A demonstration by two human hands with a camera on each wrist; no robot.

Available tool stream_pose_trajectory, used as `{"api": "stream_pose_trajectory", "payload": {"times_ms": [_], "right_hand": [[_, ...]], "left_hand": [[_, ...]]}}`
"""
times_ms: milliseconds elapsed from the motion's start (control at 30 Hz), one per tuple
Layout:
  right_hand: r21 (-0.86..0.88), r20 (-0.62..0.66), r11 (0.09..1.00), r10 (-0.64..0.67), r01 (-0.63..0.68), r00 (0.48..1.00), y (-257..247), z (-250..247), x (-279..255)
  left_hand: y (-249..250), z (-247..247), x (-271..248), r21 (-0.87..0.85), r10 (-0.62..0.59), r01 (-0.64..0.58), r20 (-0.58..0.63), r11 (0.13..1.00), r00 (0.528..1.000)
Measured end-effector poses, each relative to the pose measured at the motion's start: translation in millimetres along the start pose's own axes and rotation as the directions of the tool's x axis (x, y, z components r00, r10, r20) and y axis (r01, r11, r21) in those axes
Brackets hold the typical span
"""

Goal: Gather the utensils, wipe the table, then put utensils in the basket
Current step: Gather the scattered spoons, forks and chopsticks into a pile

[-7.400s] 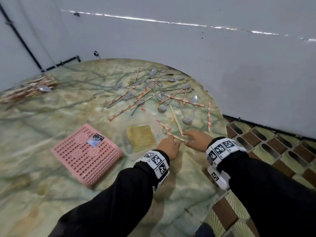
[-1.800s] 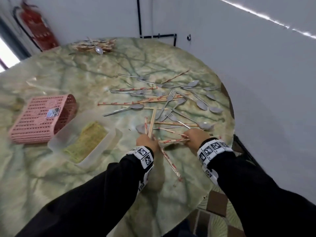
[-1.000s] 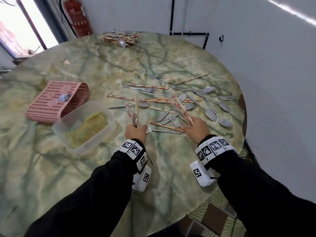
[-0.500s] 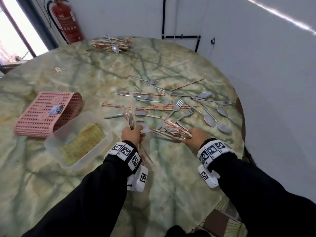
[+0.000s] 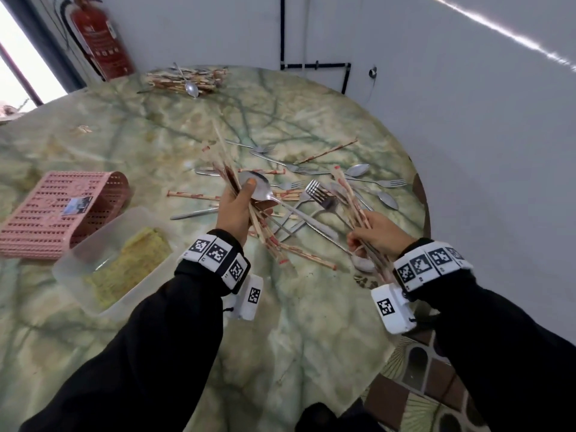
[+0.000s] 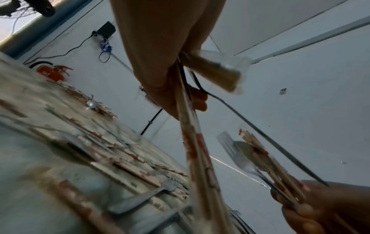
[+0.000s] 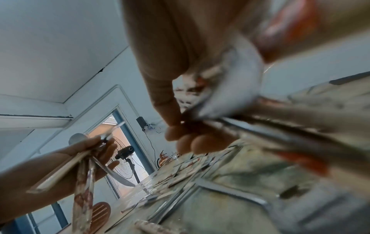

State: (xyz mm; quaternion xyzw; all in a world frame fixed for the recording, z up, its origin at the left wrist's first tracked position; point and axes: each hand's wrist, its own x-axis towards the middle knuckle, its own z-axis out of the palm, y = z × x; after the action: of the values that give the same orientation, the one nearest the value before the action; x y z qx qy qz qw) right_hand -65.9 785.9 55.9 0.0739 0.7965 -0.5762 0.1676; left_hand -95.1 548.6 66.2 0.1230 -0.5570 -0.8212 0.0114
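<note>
Both fists are full: left hand [image 5: 238, 210] grips chopsticks [image 5: 225, 157] and spoon, right hand [image 5: 378, 233] clutches its bundle; loose forks [image 5: 314, 190] lie just ahead on the bench [image 5: 156, 145].

Table [image 5: 131, 157] is pale green marble look with darker green veins all over. Basket [image 5: 46, 213] on the left is pink plastic, full of little slots. Chopsticks [image 5: 271, 241] are tan with red marks, spoons [image 5: 388, 200] and forks [image 5: 314, 190] plain silver. Yellow-green cloth [image 5: 131, 263] sits in a clear tub [image 5: 74, 275]. Red fire extinguisher [image 5: 99, 35] far left, black sleeves [image 5: 174, 322], black-and-white checker tags on the wristbands [image 5: 215, 254].
</note>
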Motion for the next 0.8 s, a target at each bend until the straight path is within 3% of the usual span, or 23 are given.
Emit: {"api": "stream_pose_trajectory", "payload": {"times_ms": [100,233,300,367,433,533,700,800], "right_hand": [[-0.001,0.062,1.000,0.027,-0.027,0.998,6,-20,7],[-0.034,-0.006,0.988,0.151,-0.151,0.988,19,-32,19],[-0.087,-0.017,0.990,0.114,-0.115,0.993,22,-33,26],[-0.158,0.044,0.987,0.025,-0.018,0.999,20,-36,31],[-0.227,0.149,0.970,-0.057,0.090,0.987,16,-40,36],[-0.328,0.287,0.928,-0.082,0.179,0.954,12,-44,42],[-0.513,0.335,0.836,-0.014,0.195,0.942,21,-31,51],[-0.618,0.337,0.770,0.079,0.157,0.938,24,-22,53]], "left_hand": [[2,9,5,0.087,0.053,-0.049,-0.044,0.995,0.998],[0,26,3,0.075,0.091,-0.086,-0.060,0.993,0.994],[-3,31,1,0.176,0.131,-0.126,-0.017,0.976,0.991],[-6,35,-2,0.365,0.168,-0.196,0.108,0.910,0.980],[-8,41,-7,0.565,0.158,-0.282,0.258,0.775,0.953],[-17,45,-10,0.800,0.089,-0.356,0.360,0.483,0.929],[-40,32,-2,0.979,-0.226,-0.195,0.203,0.058,0.953],[-47,26,3,0.983,-0.249,-0.180,0.171,-0.017,0.953]]}}
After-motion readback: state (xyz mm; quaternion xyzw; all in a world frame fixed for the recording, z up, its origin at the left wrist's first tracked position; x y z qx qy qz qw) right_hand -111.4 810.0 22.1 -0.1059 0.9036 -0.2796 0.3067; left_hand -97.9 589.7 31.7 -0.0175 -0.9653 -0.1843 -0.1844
